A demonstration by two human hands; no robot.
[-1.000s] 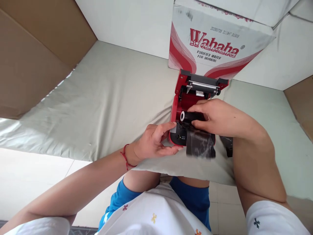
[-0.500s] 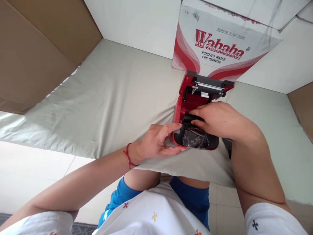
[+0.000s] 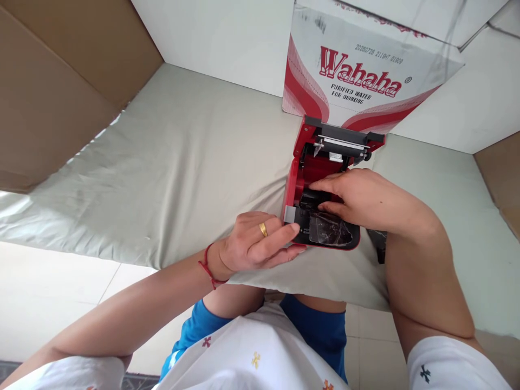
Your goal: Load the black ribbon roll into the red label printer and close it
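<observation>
A small red and black printer [image 3: 290, 187] lies on the cloth-covered surface with its lid [image 3: 341, 135] tipped up and back. My left hand [image 3: 260, 244] is closed on its front left corner, the thumb on the black top and the fingers along the lower edge. Inside the red compartment, my right hand [image 3: 361, 197] grips a black roll [image 3: 311, 199] between thumb and fingers; the hand covers the roll's right part. From the roll a wrinkled, shiny dark film [image 3: 329, 228] extends over the printer's front edge panel.
A white and red water carton [image 3: 365, 59] stands just behind the raised lid. Brown cardboard [image 3: 73, 81] rises at the left. A dark item [image 3: 378, 241] lies partly hidden beside my right forearm. Pale cloth [image 3: 195, 146] covers the surface.
The roll has tilted and gone lower into the compartment, so its white core end no longer shows. The film now lies on the front panel. My left hand has shifted toward the front corner.
</observation>
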